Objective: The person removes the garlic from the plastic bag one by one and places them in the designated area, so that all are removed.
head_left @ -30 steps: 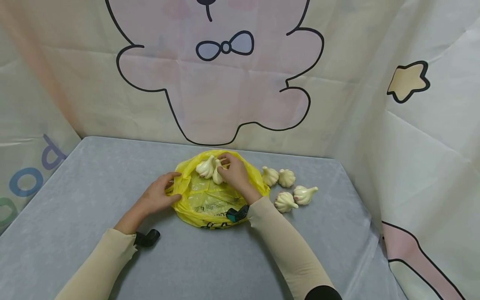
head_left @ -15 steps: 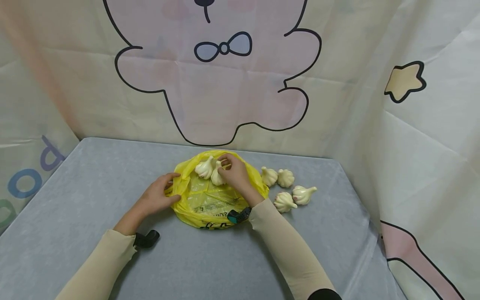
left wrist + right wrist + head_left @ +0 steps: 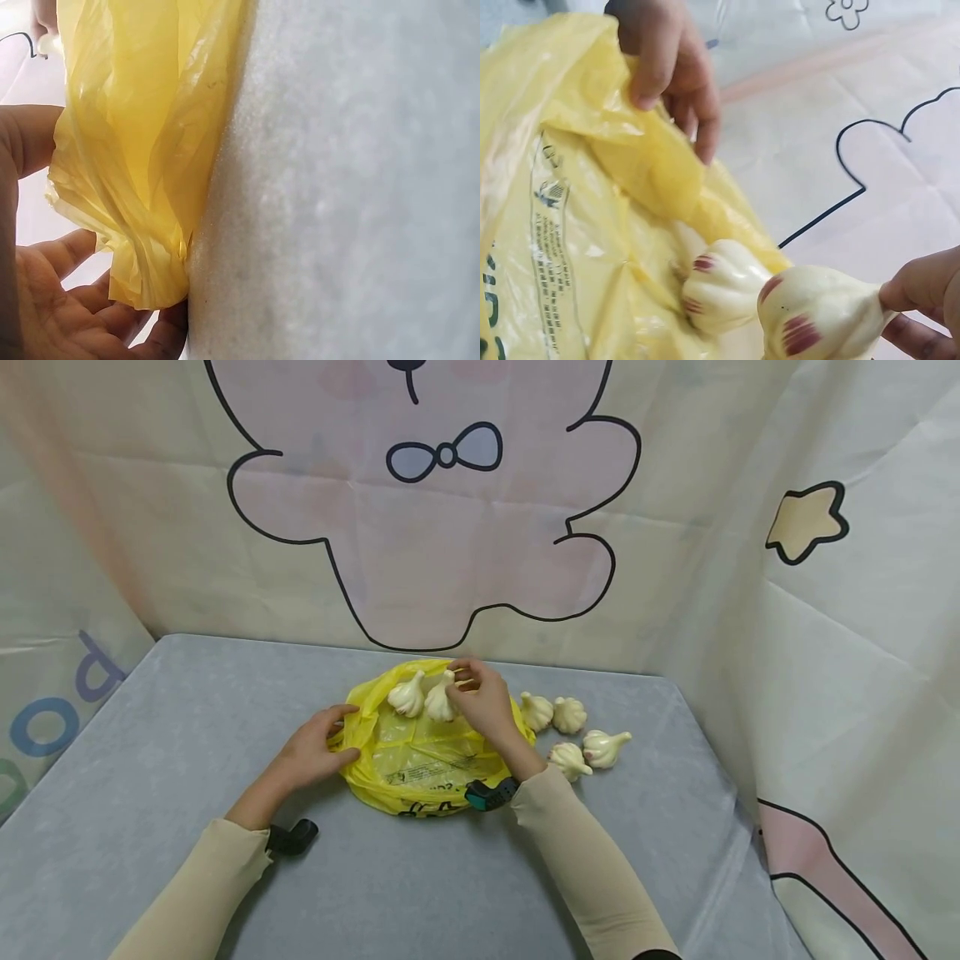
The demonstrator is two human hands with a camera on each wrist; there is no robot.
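A yellow plastic bag [image 3: 427, 764] lies with its mouth spread wide in the head view. My left hand [image 3: 311, 747] grips its left rim; in the right wrist view the thumb [image 3: 656, 71] comes over the edge. Between right thumb and fingers, my right hand [image 3: 486, 702] pinches a garlic bulb [image 3: 821, 311] by its stem, over the bag's far side. Another garlic bulb [image 3: 407, 695] sits inside the bag, just left of the held one. The left wrist view shows the bag's gathered side [image 3: 142, 225] against the left fingers.
Several garlic bulbs [image 3: 569, 716] lie on the grey tablecloth [image 3: 420, 893] right of the bag, beside the right forearm. Behind the table hangs a cream curtain [image 3: 697, 593] with cartoon prints.
My right hand has moved a little up and to the right with its garlic bulb, widening the space from the other bulb in the bag. The left hand keeps its place.
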